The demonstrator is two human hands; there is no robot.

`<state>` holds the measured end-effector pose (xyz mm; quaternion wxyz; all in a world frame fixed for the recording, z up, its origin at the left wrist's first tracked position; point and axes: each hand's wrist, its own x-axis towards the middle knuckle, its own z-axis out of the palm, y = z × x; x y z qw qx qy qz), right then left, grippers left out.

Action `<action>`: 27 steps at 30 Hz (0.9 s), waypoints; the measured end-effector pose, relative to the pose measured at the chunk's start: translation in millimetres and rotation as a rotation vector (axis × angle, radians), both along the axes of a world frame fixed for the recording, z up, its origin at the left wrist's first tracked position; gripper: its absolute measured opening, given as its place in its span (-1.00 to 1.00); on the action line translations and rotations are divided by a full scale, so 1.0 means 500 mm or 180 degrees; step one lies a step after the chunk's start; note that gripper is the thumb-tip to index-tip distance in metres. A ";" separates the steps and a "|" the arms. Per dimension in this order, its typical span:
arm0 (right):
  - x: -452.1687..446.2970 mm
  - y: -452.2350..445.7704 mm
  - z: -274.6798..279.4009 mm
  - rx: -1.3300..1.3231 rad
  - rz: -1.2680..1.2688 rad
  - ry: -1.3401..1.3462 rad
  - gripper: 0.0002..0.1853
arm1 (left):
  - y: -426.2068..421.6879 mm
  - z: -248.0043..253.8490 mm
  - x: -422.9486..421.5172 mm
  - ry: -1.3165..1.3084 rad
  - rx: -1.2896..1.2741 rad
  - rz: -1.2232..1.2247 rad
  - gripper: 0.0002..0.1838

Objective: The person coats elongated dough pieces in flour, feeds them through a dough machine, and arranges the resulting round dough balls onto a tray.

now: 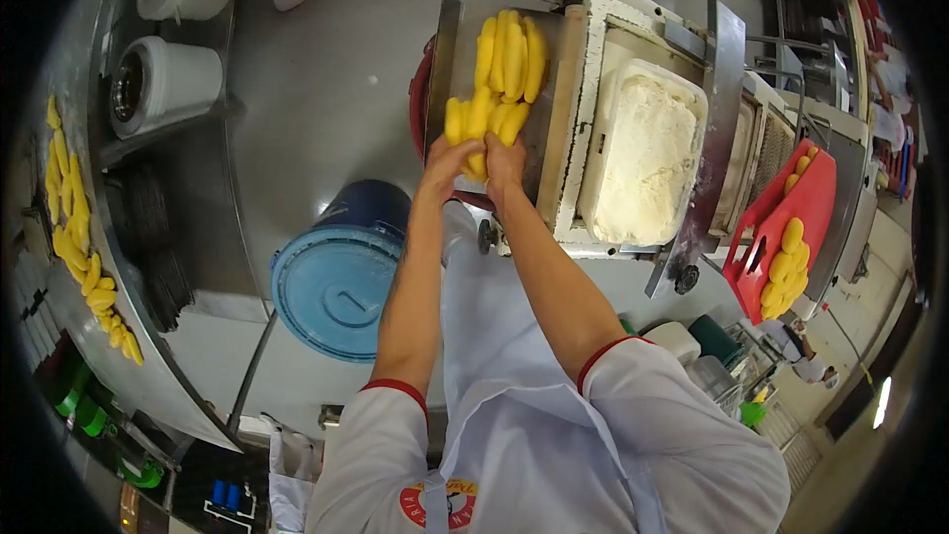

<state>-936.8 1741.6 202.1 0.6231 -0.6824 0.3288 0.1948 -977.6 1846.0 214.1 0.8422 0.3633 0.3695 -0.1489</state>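
Observation:
My left hand (452, 162) and my right hand (505, 159) are close together at the near end of a metal shelf. Both have their fingers curled round a bunch of long yellow dough pieces (478, 117); how many is hidden by the hands. Just beyond, more yellow dough rolls (512, 54) lie side by side on the metal shelf (457, 59). Right of them, on the machine, stands a white tub (593, 188) of pale flour or floury dough.
A blue lidded bin (341, 287) stands left of my forearms. Yellow dough strips (74, 208) line the curved steel table (148, 307) at far left, with white buckets (178, 79) beneath. At right, a red tray (761, 227) carries rounder yellow pieces. Other people are in the background.

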 end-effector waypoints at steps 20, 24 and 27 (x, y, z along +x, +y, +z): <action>0.108 -0.497 0.666 -0.2749 0.1894 -0.2975 -0.44 | -0.298 0.649 0.157 -0.1429 0.5477 -0.2381 -0.24; 0.089 -0.526 0.500 -0.2746 0.4758 -0.0809 -0.51 | -0.398 0.486 0.126 -0.1406 0.5733 -0.4309 -0.25; 0.104 -0.548 0.540 -0.2300 0.3678 -0.1319 -0.52 | -0.384 0.457 0.163 -0.1457 0.5701 -0.3992 -0.30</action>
